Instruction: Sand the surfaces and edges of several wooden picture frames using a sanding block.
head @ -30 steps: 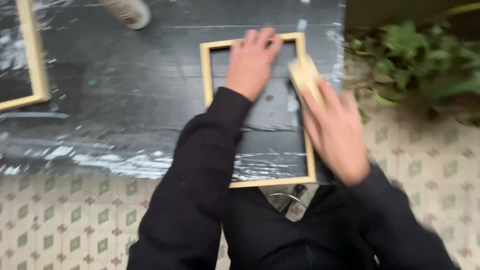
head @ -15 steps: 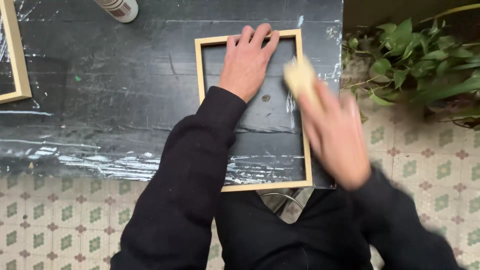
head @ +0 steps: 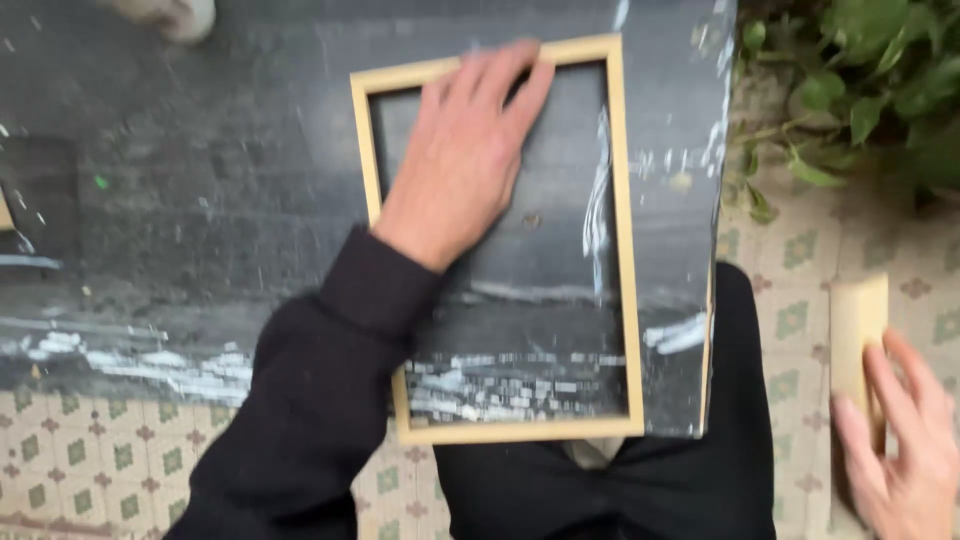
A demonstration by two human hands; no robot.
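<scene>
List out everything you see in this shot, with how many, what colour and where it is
wooden frame: one, pale wood, flat on the dark table, its near edge at the table's edge
block: one, pale tan, at the right, off the table, above the tiled floor
table: one, black with white smears, fills the upper left
round object: one, whitish and blurred, top left on the table; kind unclear
plant: one, green leaves, top right
floor: cream tiles with green motifs, bottom left and right
left hand: one, black sleeve, pressed flat across the frame's top left
right hand: one, bottom right, fingers on the block
</scene>
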